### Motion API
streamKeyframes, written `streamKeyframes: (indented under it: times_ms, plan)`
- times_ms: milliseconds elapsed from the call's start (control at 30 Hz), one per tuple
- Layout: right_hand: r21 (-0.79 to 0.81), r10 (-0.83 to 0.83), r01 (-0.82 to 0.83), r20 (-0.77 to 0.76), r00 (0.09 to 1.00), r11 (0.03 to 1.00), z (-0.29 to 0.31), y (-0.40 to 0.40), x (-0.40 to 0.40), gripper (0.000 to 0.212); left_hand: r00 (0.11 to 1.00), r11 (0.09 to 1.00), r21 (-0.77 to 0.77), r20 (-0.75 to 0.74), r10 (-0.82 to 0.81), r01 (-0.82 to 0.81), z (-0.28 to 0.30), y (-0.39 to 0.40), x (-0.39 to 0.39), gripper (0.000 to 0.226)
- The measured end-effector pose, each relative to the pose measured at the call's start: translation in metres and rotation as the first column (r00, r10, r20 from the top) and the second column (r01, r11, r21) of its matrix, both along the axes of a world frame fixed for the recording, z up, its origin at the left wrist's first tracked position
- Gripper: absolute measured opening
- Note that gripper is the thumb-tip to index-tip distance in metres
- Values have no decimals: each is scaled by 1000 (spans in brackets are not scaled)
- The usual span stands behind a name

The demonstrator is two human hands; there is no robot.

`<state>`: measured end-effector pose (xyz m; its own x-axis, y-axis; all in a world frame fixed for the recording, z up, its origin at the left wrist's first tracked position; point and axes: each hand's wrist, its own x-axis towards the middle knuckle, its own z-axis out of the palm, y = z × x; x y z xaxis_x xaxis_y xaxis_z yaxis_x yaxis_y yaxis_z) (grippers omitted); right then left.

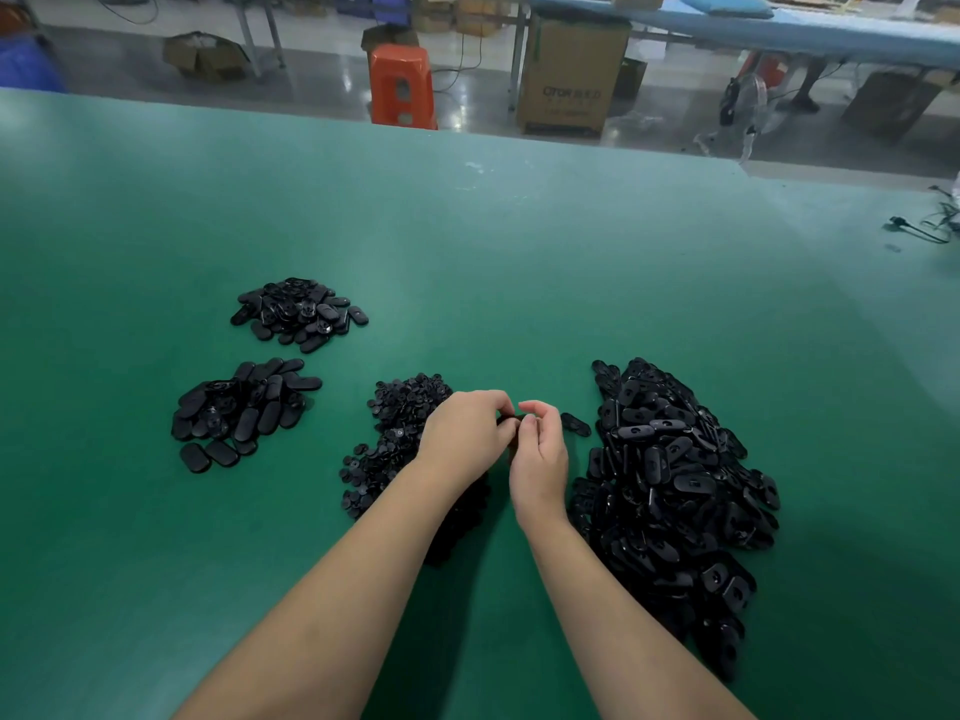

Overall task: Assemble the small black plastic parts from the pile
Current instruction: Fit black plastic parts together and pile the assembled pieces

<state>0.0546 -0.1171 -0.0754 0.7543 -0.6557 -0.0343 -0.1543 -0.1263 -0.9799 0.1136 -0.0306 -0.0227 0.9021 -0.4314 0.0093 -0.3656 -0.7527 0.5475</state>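
Hands (511, 433) together, fingers curled on part (511, 419)

Heaps of black oval plastic shells: three, one large heap (670, 491) right of the hands, two smaller (244, 407) (298, 311) far left.
Heaps of small round black plastic pieces (395, 439): one, under the left wrist.
Hands: two.

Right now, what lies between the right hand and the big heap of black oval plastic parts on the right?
One loose black oval part on bare green mat, between the right hand and big heap, in the head view.
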Motion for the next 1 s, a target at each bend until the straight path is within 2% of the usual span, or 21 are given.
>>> streamKeyframes:
  times_ms: [100,200,400,600,700,833,900,1000]
  plan:
    - [-6,2,-2,18,1000,1000,2,1,0,12,991,998,67,136,-18,8,-2,6,-1,17]
    - [-46,30,-29,27,999,999,3,3,-2,11,966,994,2,235,107,-111,-2,30,2,17]
    - [-98,80,-81,-7,997,992,3,1,-3,7,840,865,-74,208,500,-497,-11,121,30,20]
    - [-102,84,-85,-20,996,991,1,2,-2,5,734,749,48,249,632,-661,-20,189,38,24]
    - [-101,85,-87,-26,996,991,0,2,-2,6,729,747,20,233,643,-665,-25,189,34,31]
    - [-111,80,-84,-36,996,990,-1,2,-2,5,823,858,-70,254,508,-508,-29,164,26,30]
    - [-125,81,-86,-43,996,988,0,2,-2,5,872,899,-37,231,432,-436,-35,150,22,28]
    - [-137,81,-89,-59,995,987,2,2,-3,6,897,912,36,197,395,-410,-48,137,18,25]
